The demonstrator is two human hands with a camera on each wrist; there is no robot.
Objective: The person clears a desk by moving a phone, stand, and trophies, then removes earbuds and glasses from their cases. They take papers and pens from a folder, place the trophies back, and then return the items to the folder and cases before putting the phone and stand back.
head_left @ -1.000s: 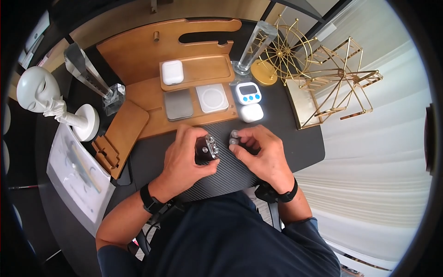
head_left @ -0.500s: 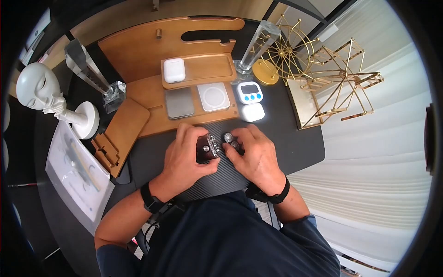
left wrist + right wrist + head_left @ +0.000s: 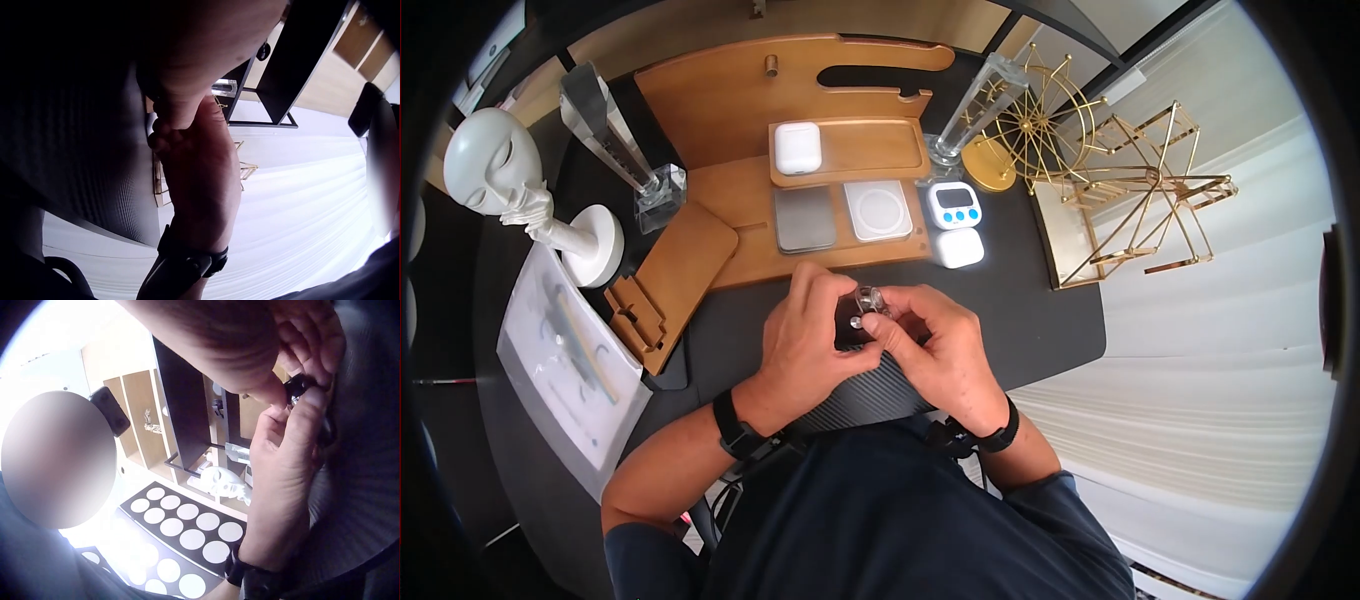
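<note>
Close together over the dark desk, my two hands work on one small object in the head view. My left hand (image 3: 802, 328) grips a small dark case (image 3: 847, 314) with a round silver stud between thumb and fingers. At its right edge, my right hand (image 3: 945, 345) pinches a small piece with clear, rounded ends (image 3: 869, 297), its thumb over the case's front. Fingers cover much of both. In the right wrist view, the dark case (image 3: 300, 384) shows between the meeting fingertips. From the left wrist, the hands hide it.
Beyond the hands stands a wooden desk organizer (image 3: 745, 255) with a white earbud case (image 3: 798, 148). A white timer (image 3: 955, 205) and white rounded case (image 3: 960, 247) sit right of it. Gold wheel ornaments (image 3: 1155, 175) stand far right, a white face sculpture (image 3: 495, 165) far left.
My right hand has moved left, bringing the small rounded piece against the dark case. My left hand keeps its grip nearly in place. The head view has shifted slightly.
</note>
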